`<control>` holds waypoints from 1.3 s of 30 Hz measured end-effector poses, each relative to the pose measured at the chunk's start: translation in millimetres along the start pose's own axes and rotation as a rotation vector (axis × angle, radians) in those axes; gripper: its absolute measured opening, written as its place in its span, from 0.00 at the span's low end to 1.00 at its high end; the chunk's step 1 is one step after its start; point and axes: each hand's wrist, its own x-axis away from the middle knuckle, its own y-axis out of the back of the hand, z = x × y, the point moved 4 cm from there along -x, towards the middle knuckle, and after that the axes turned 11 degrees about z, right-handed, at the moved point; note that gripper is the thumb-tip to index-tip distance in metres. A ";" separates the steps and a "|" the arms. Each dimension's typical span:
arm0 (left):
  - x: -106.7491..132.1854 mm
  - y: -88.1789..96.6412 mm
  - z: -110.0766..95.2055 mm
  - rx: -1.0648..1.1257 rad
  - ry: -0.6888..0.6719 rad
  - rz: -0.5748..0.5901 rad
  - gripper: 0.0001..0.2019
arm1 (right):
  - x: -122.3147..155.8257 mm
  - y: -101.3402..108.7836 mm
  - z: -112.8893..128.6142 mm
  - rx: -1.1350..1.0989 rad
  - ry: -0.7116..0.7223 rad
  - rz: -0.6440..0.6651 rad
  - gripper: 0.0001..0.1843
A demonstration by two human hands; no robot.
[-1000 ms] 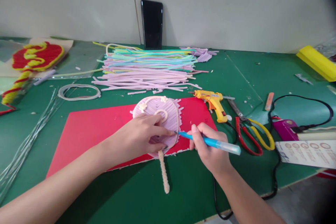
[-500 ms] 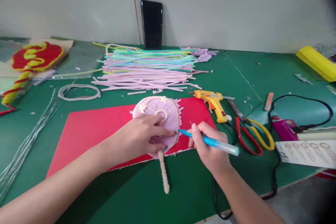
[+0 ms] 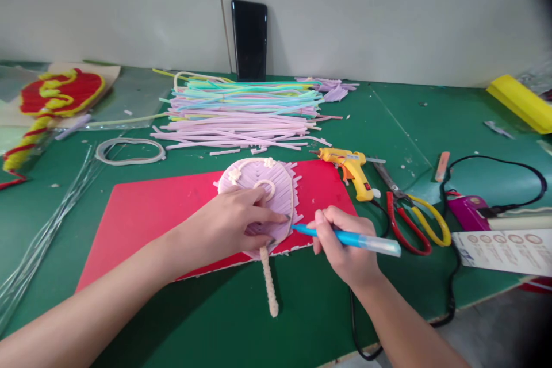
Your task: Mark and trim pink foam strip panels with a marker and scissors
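On a red board lies a round fan covered in lilac pipe cleaners, with a cream rim, small cream flowers and a cream twisted handle. My left hand rests on the fan's face and presses it down, thumb and index finger apart; part of the fan is hidden under it. My right hand grips a blue pen with a clear end. The pen's tip meets the lower right rim of the fan, where uneven lilac ends stick out.
Beyond the board lie bundled pipe cleaners and a leaning phone. To the right are a yellow glue gun, scissors, a black cord and a printed card. At left sit thin wires and a red-yellow fan.
My right hand and the pen have moved slightly down along the fan's right rim, toward me. My left hand and the fan have stayed in place.
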 end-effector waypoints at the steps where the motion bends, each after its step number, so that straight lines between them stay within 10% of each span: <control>1: -0.1 -0.2 0.3 -0.003 0.003 0.004 0.16 | 0.1 0.3 0.0 -0.002 0.001 -0.007 0.21; 39: 0.8 -3.9 3.2 -0.012 0.010 -0.016 0.16 | -2.7 -2.3 9.2 -0.046 0.132 0.093 0.21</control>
